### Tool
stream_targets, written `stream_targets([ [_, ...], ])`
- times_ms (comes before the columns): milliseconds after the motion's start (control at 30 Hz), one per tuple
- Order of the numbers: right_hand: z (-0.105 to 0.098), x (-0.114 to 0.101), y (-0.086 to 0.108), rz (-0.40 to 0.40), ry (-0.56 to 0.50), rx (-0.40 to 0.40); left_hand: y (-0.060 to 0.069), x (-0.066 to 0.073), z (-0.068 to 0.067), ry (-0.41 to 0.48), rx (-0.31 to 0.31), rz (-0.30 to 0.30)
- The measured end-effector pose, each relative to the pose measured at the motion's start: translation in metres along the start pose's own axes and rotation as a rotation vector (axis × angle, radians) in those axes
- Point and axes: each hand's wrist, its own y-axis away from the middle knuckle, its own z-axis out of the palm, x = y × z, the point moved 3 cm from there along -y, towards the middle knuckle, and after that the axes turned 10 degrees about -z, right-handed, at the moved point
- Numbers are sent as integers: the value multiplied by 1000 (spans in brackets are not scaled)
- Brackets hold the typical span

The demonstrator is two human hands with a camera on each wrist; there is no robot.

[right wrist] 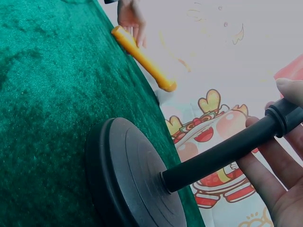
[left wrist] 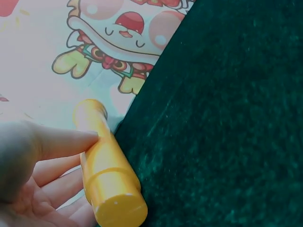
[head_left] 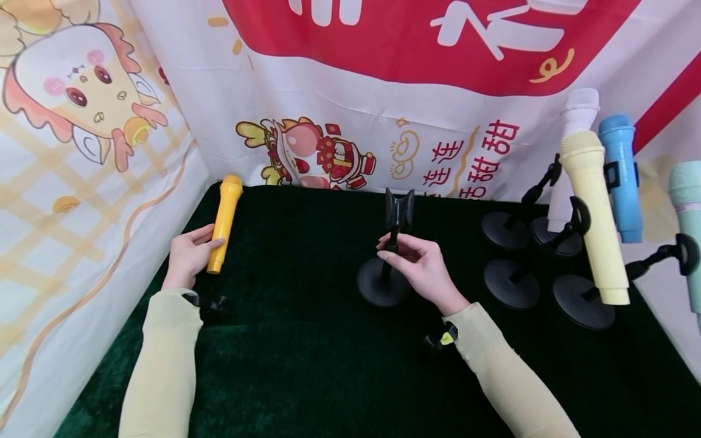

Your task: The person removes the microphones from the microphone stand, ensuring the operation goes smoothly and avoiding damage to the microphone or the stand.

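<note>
My left hand (head_left: 188,258) holds an orange-yellow microphone (head_left: 224,225) near its lower part, at the left side of the dark green cloth. In the left wrist view the thumb presses along the side of the microphone (left wrist: 111,175), with the other fingers behind it. Near the middle, my right hand (head_left: 424,267) pinches the upright pole of a black microphone stand (head_left: 381,284). The forked clip on top of this stand holds nothing. Its round base (right wrist: 135,175) and pole show closely in the right wrist view, with the fingers around the pole's upper part.
Several microphones stand in black stands at the right: a cream one (head_left: 594,213), a blue one (head_left: 621,182), a pale pink one (head_left: 582,106) and a mint one (head_left: 689,231). A printed cloth (head_left: 328,79) walls the table's back and left. Green velvet (head_left: 306,365) covers the table.
</note>
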Motion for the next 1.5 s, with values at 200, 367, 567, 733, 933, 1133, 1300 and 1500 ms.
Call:
stream_targets([
  [200, 0, 1, 1, 11, -6, -1, -2, -7, -1, -36, 6, -9],
  [367, 0, 0, 1, 10, -5, 1, -4, -10, -2, -41, 39, 4],
  [567, 0, 0, 1, 21, -7, 2, -4, -10, -2, -57, 63, 3],
  [733, -1, 0, 1, 38, -6, 1, -2, -7, -1, -73, 50, 12],
  [933, 1, -13, -2, 51, -8, -7, -2, -4, 0, -56, 62, 28],
  [1133, 3, -25, -3, 44, -11, -10, 3, 6, 0, -10, 148, 91],
  [1300, 0, -5, 0, 45, -8, -1, 13, 21, 3, 22, 183, 191],
  [1500, 0, 0, 0, 16, -10, 3, 28, 42, 12, 37, 187, 313],
])
